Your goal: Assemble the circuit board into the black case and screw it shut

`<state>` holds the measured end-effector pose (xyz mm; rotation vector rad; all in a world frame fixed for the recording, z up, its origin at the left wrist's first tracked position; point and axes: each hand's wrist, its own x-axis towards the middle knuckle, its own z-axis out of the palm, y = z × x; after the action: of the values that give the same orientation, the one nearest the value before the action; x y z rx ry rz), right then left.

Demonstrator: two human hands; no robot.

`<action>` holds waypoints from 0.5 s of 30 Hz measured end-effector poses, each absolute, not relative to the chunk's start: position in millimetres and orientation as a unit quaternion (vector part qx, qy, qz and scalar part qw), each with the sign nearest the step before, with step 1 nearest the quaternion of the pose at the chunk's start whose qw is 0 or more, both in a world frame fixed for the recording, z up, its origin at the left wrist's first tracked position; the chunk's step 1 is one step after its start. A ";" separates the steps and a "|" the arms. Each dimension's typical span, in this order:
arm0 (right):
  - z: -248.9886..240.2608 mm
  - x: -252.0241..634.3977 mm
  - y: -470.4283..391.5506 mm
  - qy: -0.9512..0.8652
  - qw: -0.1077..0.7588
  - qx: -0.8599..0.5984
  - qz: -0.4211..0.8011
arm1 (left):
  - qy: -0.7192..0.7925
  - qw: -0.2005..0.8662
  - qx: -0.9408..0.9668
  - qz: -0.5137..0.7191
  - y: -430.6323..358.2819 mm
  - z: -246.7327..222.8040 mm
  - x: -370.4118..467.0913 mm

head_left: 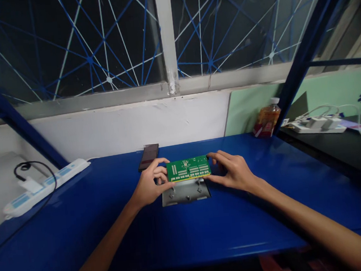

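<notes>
- Left hand point(147, 184) and right hand point(236, 170), from where I stand, grip opposite ends of a green circuit board point(188, 169), thumbs low, fingers at the upper corners.
- The board sits between the hands, above a grey tray-like cover point(187, 193) on the blue tabletop point(190, 232); whether they touch, I cannot tell.
- Beyond the left hand lies a dark phone point(149, 156); beyond the right, a bottle point(266, 118).
- The step appears to be handling the board over the cover; moving it would call for an even, two-ended grip.
</notes>
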<state>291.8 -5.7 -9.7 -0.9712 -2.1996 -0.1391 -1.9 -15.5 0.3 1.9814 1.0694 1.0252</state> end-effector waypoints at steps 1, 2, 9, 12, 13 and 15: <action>-9.8 291.9 -5.8 -0.851 0.361 -0.378 -0.047 | 0.409 0.327 0.753 0.398 -15.1 -0.7 -1.7; -10.0 291.7 -5.9 -0.850 0.363 -0.380 -0.039 | 0.410 0.325 0.750 0.403 -14.8 -1.5 -1.5; -7.7 284.1 -8.1 -0.815 0.385 -0.423 0.093 | 0.414 0.304 0.737 0.439 -16.1 -1.9 0.2; -6.3 278.9 -8.2 -0.778 0.405 -0.437 0.201 | 0.411 0.302 0.733 0.450 -16.9 -0.2 0.1; -6.4 277.4 -8.1 -0.762 0.415 -0.437 0.235 | 0.414 0.295 0.734 0.451 -17.1 0.5 -0.1; -7.7 274.9 -7.7 -0.733 0.430 -0.433 0.300 | 0.422 0.273 0.739 0.448 -17.3 1.7 -0.4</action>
<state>274.9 -7.7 -7.7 -1.0800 -1.8286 0.7496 -0.4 -17.3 1.7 1.9891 1.1367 1.2068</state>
